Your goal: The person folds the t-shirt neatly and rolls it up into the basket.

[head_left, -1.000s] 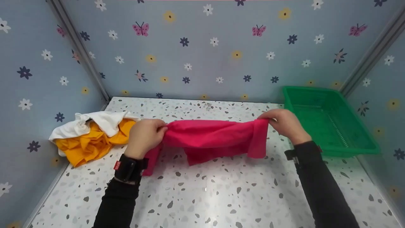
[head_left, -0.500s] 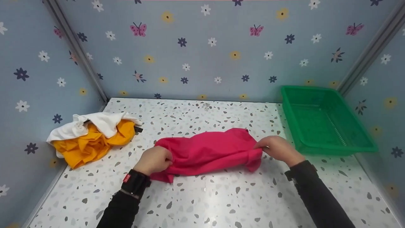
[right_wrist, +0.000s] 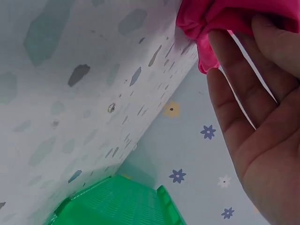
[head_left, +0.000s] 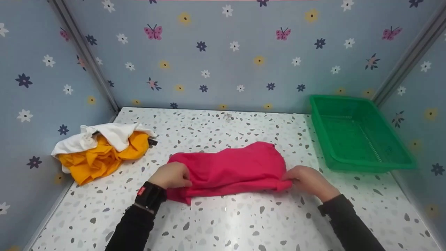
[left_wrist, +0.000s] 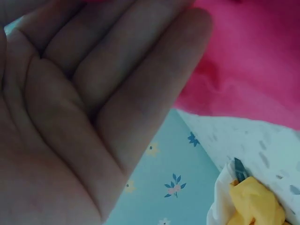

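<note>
A bright pink cloth (head_left: 233,167) lies folded into a long strip on the speckled surface, its upper face slightly wrinkled. At its left end, my left hand (head_left: 172,175) holds the near part; a pink flap sticks out below the wrist. My right hand (head_left: 310,181) pinches the near right corner. In the right wrist view, the thumb lies over the pink cloth (right_wrist: 258,11) with fingers beneath it, and two fingers stretch out below. The left wrist view shows the palm and long fingers (left_wrist: 140,89) against the cloth (left_wrist: 253,61); the fingertips are partly out of frame.
A crumpled pile of white cloth (head_left: 116,134) and orange-yellow cloth (head_left: 95,162) sits at the left against the wall. To the right stands a green plastic basket (head_left: 374,164). Flower-patterned walls (head_left: 223,52) enclose the back and sides of the surface (head_left: 244,223).
Both hands have lowered the pink cloth from the air onto the surface and drawn it nearer. Over the last half second the right hand has shifted its corner slightly towards the front.
</note>
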`<state>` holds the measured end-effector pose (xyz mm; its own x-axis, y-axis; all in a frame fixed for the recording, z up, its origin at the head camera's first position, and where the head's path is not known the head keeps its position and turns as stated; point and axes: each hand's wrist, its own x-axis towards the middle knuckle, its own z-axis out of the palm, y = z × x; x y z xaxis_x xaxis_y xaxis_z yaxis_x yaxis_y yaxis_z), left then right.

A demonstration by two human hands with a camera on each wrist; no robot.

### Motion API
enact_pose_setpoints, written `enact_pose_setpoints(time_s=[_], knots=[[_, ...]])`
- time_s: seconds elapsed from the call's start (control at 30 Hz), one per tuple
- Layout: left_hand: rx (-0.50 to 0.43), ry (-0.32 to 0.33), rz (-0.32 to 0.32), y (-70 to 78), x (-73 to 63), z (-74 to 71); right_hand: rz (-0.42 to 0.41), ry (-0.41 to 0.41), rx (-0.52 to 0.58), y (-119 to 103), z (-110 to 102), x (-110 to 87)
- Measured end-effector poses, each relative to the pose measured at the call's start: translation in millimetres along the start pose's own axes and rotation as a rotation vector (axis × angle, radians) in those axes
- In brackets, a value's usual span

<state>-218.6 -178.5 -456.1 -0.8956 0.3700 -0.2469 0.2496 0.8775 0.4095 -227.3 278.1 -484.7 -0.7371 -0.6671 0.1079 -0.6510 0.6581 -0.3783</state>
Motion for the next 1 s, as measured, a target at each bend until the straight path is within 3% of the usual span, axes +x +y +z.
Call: enact_pose_setpoints(time_s=[0.1,0.27,0.37,0.5,0.67,0.8,1.0], knots=[[-0.047,0.03,-0.02,4.7,6.4,-17.1,0.019,0.025,0.013,0,1,-5.4],[-0.042,0.188,0.014,13.1,25.5,-36.1,0.108,0.089,0.026,0,-1,-13.5],[-0.05,0.262,0.025,15.8,39.1,-36.8,0.202,0.094,0.036,0,-1,-17.5],[-0.061,0.322,0.028,11.0,57.4,-27.8,0.318,0.023,0.085,2,0,-22.8],[-0.088,0.331,0.001,0.3,75.2,-12.4,0.289,-0.013,0.148,6,8,-26.6],[-0.134,0.301,-0.022,-4.9,82.1,-2.4,0.253,0.032,0.189,7,12,-26.9],[-0.137,0.29,-0.004,-8.6,84.6,5.6,0.271,0.134,0.273,2,14,-22.6]])
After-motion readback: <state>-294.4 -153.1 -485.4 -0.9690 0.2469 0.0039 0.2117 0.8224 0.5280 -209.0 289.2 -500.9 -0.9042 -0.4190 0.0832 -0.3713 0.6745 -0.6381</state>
